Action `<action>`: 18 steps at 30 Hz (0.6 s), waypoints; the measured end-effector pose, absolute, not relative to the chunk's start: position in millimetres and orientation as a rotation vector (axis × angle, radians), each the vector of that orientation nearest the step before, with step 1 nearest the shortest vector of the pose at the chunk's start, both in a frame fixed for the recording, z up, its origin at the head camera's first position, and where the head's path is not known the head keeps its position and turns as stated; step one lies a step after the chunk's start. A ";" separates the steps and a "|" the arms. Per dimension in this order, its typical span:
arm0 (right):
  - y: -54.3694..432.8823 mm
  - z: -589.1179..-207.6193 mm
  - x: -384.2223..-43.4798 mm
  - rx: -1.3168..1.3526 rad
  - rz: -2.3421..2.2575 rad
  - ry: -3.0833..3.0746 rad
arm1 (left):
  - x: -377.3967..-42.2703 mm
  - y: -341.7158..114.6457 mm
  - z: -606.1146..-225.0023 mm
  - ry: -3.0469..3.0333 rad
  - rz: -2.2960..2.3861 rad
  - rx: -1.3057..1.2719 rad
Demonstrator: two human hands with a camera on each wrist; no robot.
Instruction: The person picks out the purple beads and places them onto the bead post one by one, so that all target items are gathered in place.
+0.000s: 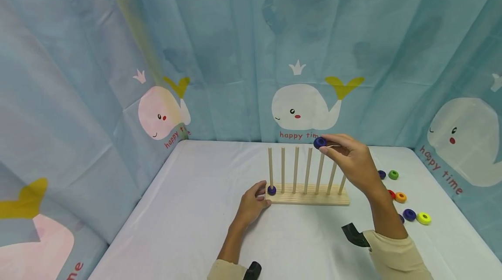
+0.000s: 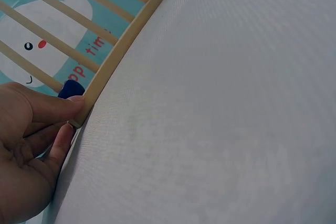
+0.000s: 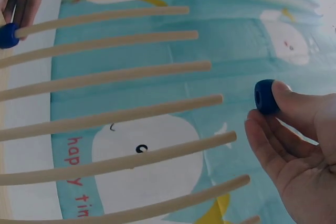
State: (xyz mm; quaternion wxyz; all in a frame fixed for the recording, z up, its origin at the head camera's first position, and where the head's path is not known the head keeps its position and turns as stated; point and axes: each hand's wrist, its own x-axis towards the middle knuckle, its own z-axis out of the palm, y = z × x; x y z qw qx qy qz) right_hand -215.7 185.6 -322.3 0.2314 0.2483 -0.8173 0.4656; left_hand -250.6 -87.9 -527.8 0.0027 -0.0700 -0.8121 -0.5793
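Observation:
A wooden peg rack (image 1: 310,200) with a row of several upright pegs stands on the white table. One dark blue bead (image 1: 272,190) sits at the bottom of its leftmost peg. My left hand (image 1: 252,205) grips the left end of the base, thumb and fingers on its edge, close to that bead. Above the pegs, my right hand (image 1: 353,160) pinches another dark blue bead (image 3: 266,97) between thumb and fingertips. In the right wrist view this bead is apart from the peg tips, its hole partly visible.
Loose beads lie right of the rack: a green bead (image 1: 393,175), an orange bead (image 1: 400,197), a yellow bead (image 1: 424,218), a blue bead (image 1: 409,215) and others partly behind my right arm. A whale-print curtain (image 1: 235,53) hangs around the table (image 1: 176,227).

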 end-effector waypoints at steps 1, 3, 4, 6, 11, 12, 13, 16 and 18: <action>184.4 -322.2 -216.1 0.690 1.290 -2.247 | -250.6 -87.9 -527.9 -2.545 -1.818 -0.222; 181.9 -322.0 -217.0 0.706 1.316 -2.247 | -250.6 -88.1 -527.8 -2.543 -1.819 -0.224; 180.8 -321.7 -217.5 0.715 1.331 -2.246 | -250.5 -88.0 -527.7 -2.543 -1.821 -0.219; 178.0 -321.1 -218.1 0.733 1.340 -2.244 | -250.5 -87.9 -527.4 -2.545 -1.821 -0.218; 168.6 -318.4 -219.9 0.762 1.301 -2.237 | -250.9 -87.4 -527.2 -2.550 -1.815 -0.216; 166.6 -317.8 -220.2 0.766 1.292 -2.235 | -251.1 -87.4 -527.3 -2.551 -1.816 -0.217; 164.7 -317.3 -220.5 0.767 1.279 -2.234 | -251.3 -87.6 -527.4 -2.552 -1.813 -0.221; 159.4 -316.4 -222.5 0.780 1.271 -2.232 | -251.9 -88.2 -528.1 -2.556 -1.812 -0.227; 156.9 -317.1 -225.0 0.791 1.287 -2.231 | -251.8 -88.6 -528.3 -2.555 -1.815 -0.231</action>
